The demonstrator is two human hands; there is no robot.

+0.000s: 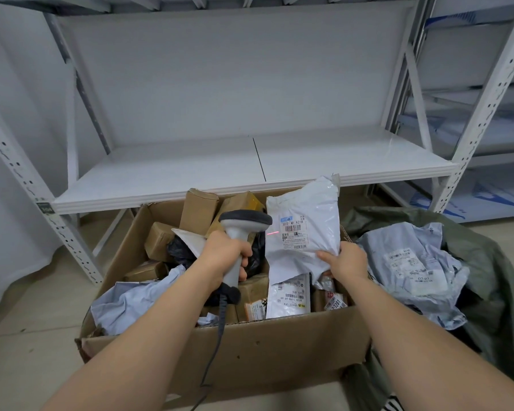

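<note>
My left hand point(224, 255) grips the handle of a grey barcode scanner point(244, 222), its head aimed right. A red scan line lies at the left edge of the label on a white plastic mailer point(306, 209). My right hand point(346, 259) pinches that mailer by its lower right corner and holds it upright above a large open cardboard box point(250, 351). The box is full of brown parcels, white mailers and a black bag. The scanner's cable hangs down over the box's front wall.
A white metal shelf point(190, 170) stands bare just behind the box. At the right lies a green sack point(487, 277) with several grey-white mailers point(413, 262) on it. More racking stands at the far right. Tiled floor surrounds the box.
</note>
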